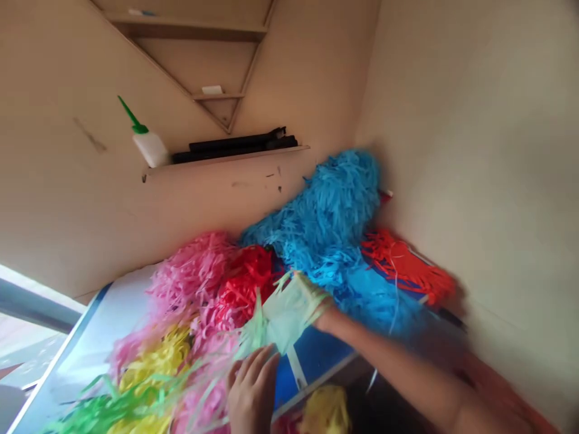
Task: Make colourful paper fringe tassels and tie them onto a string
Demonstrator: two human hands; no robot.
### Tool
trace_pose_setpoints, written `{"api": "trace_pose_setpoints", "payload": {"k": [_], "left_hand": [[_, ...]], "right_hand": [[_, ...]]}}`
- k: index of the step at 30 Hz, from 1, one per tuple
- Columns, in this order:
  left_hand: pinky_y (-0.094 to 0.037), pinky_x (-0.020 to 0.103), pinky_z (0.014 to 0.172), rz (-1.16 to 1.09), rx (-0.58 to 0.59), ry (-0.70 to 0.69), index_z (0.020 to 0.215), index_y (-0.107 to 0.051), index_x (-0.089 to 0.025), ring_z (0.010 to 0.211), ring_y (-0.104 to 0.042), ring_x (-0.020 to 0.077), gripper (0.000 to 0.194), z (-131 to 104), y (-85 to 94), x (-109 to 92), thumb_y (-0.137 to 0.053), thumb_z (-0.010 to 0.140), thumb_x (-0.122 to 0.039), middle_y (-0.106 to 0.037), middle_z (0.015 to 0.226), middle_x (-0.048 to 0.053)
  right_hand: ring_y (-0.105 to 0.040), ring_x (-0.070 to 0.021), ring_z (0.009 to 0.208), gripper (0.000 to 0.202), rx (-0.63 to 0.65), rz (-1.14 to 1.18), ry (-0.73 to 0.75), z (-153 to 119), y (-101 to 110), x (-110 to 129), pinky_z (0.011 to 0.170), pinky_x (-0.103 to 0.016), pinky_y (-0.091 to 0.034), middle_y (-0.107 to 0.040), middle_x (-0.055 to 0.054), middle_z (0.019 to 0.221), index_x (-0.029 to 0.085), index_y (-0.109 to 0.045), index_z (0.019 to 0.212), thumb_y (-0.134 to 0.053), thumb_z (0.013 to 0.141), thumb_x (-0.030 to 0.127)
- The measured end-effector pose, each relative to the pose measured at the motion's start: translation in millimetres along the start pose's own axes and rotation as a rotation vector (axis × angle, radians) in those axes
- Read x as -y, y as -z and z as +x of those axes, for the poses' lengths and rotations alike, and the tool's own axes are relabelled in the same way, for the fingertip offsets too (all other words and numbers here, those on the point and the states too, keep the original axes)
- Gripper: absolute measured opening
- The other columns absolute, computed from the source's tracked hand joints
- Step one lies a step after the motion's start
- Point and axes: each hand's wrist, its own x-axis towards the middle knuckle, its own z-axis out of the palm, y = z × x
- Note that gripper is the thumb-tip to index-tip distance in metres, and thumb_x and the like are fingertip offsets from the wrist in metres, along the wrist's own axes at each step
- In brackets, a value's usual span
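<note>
A pale green fringed paper strip (287,310) hangs over the middle of the pile, its solid band upper right and its cut strands trailing down to the left. My right hand (324,313) reaches in from the lower right and is closed on the band; the paper covers most of its fingers. Below it, my left hand (254,386) is beside the pale strands, back toward me, fingers curled together; what they hold, if anything, is hidden. Around them lie pink fringe (194,271), red fringe (246,283) and a large blue fringe heap (335,205).
Yellow fringe (158,361) and green fringe (108,404) lie at the lower left of the blue-edged table (85,337). Orange-red fringe (411,265) sits by the right wall. A wall shelf (235,158) bears a white bottle with a green nozzle (151,147) and black objects (235,144).
</note>
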Motion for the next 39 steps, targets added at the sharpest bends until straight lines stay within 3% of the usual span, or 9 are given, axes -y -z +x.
{"api": "trace_pose_setpoints", "payload": {"k": [4,6,8,12,19,23,27,30,39], "left_hand": [[-0.036,0.038,0.091,-0.086,0.093,0.042,0.096,-0.075,-0.035,0.099,-0.071,0.0202,0.026,2.8,-20.7,-21.2,-0.054,0.095,-0.02,-0.078,0.11,-0.003],[-0.034,0.038,0.092,-0.124,0.104,0.072,0.096,-0.074,-0.036,0.097,-0.071,0.0196,0.024,4.0,-24.8,-25.4,-0.056,0.094,-0.02,-0.078,0.109,-0.004],[-0.032,0.038,0.094,-0.148,0.11,0.065,0.097,-0.074,-0.036,0.095,-0.071,0.0187,0.025,5.7,-26.9,-29.0,-0.056,0.094,-0.018,-0.079,0.106,-0.004],[-0.031,0.039,0.098,-0.187,0.174,0.019,0.099,-0.072,-0.033,0.091,-0.071,0.0173,0.029,8.7,-28.9,-38.8,-0.051,0.095,-0.013,-0.079,0.102,-0.003],[-0.037,0.052,0.097,0.287,0.465,0.274,0.109,-0.071,-0.024,0.1,-0.067,0.0308,0.031,1.9,9.1,-2.4,-0.052,0.087,-0.014,-0.077,0.103,0.007],[-0.039,0.056,0.098,0.461,0.29,0.384,0.12,-0.066,-0.013,0.114,-0.058,0.0393,0.039,-11.7,37.1,7.3,-0.049,0.087,-0.026,-0.067,0.124,0.021],[-0.036,0.047,0.107,0.102,0.251,0.009,0.134,-0.054,-0.019,0.126,-0.055,0.0306,0.053,-14.9,13.9,-44.8,-0.053,0.081,-0.022,-0.062,0.137,0.013],[-0.038,0.043,0.106,-0.056,0.274,0.085,0.126,-0.059,-0.017,0.109,-0.067,0.024,0.046,-10.1,-20.1,-73.7,-0.049,0.082,-0.009,-0.074,0.116,0.01],[-0.044,0.039,0.092,-0.181,0.458,0.364,0.104,-0.072,-0.027,0.098,-0.071,0.0213,0.034,-12.5,-27.8,-18.6,-0.047,0.086,-0.011,-0.078,0.1,0.003]], "right_hand": [[-0.067,-0.0266,0.098,0.027,-0.21,0.047,-0.285,-54.7,33.6,-74.1,0.088,-0.042,-0.056,-0.072,-0.013,0.104,0.017,-0.067,0.111,-0.048,0.093,0.022],[-0.065,-0.0288,0.104,0.035,-0.367,0.011,-0.373,-80.4,40.3,-73.5,0.091,-0.05,-0.052,-0.07,-0.017,0.109,0.015,-0.063,0.118,-0.034,0.097,0.021],[-0.063,-0.0278,0.11,0.029,-0.533,0.037,-0.216,-99.5,34.3,-49.1,0.097,-0.05,-0.048,-0.07,-0.015,0.111,0.018,-0.063,0.115,-0.042,0.095,0.022],[-0.052,-0.0266,0.129,0.029,-0.121,0.158,0.246,-105.5,-3.4,9.3,0.112,-0.052,-0.034,-0.063,-0.01,0.133,0.023,-0.064,0.116,-0.058,0.088,0.025],[-0.061,-0.0235,0.117,0.015,-0.112,0.209,0.241,-99.8,-31.1,8.3,0.109,-0.049,-0.035,-0.073,-0.006,0.11,0.02,-0.065,0.085,-0.053,0.085,0.011],[-0.056,-0.0264,0.122,0.013,-0.042,0.191,0.227,-116.0,-31.7,16.2,0.111,-0.05,-0.033,-0.071,-0.009,0.116,0.019,-0.065,0.088,-0.056,0.081,0.013],[-0.06,-0.028,0.116,0.016,-0.023,0.19,0.222,-121.0,-38.2,33.5,0.108,-0.051,-0.034,-0.072,-0.011,0.111,0.017,-0.065,0.093,-0.053,0.084,0.015],[-0.063,-0.0261,0.11,0.02,0.036,0.224,0.245,-118.4,-36.7,33.0,0.108,-0.048,-0.035,-0.073,-0.012,0.107,0.016,-0.064,0.101,-0.052,0.085,0.016],[-0.068,-0.0152,0.082,0.012,0.184,0.319,-0.099,-104.6,-25.7,-3.0,0.085,-0.027,-0.045,-0.076,0.003,0.085,0.023,-0.068,0.089,-0.059,0.088,0.015]]}}
